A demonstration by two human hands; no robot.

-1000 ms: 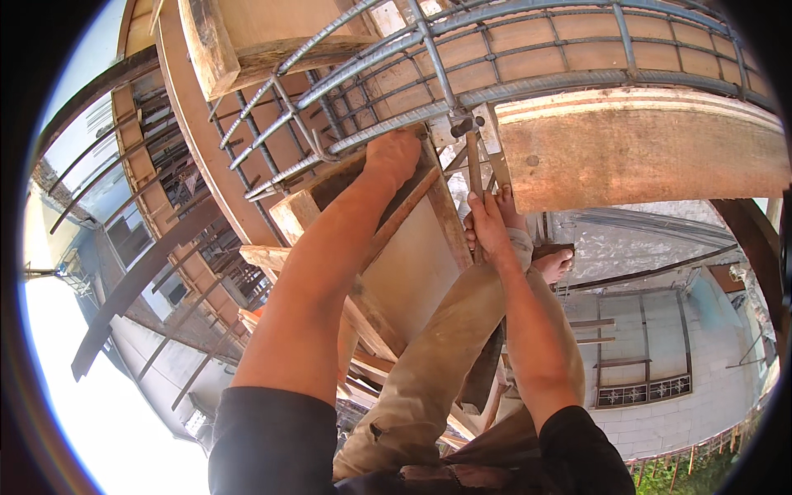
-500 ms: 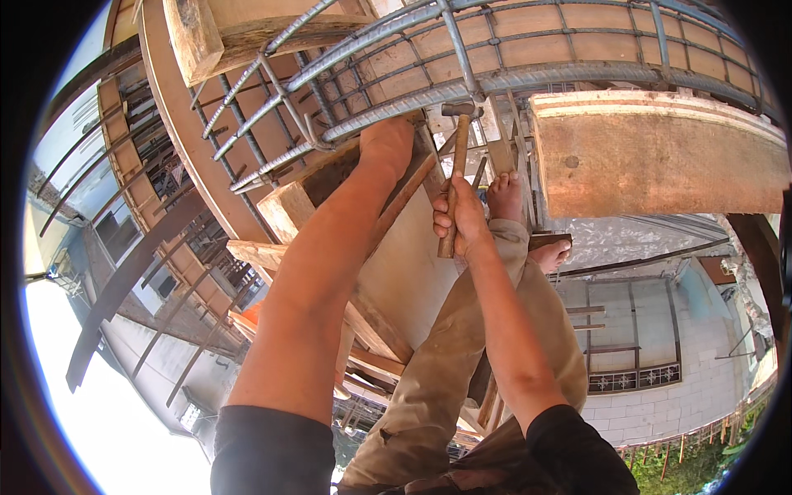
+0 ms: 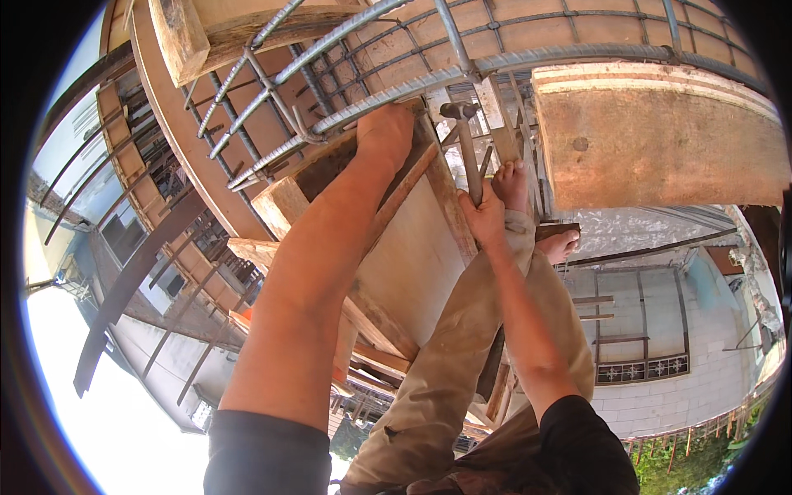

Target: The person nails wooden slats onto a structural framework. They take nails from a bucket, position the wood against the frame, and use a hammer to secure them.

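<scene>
My right hand [image 3: 483, 218] is wrapped round the wooden handle of a hammer [image 3: 469, 153]. The hammer stands head up, its dark metal head just under a thick ribbed steel bar. My left hand [image 3: 386, 132] reaches down at the corner of a wooden formwork box [image 3: 403, 198], below the rebar cage [image 3: 379, 105]. Its fingers are hidden, so what they touch cannot be seen. A pale panel [image 3: 417, 260] lies between the box's timber edges, below my left wrist.
A thick wooden plank [image 3: 660, 136] sits at the right. Squared timber ends [image 3: 177, 41] jut out at the upper left. My bare feet [image 3: 511, 183] rest on narrow supports high above a walled yard [image 3: 643, 346]. Dark metal strips [image 3: 124, 305] hang at the far left.
My right hand has moved lower and slightly right with the hammer, whose handle now tilts the other way. My left hand stays about where it was. The view has shifted slightly.
</scene>
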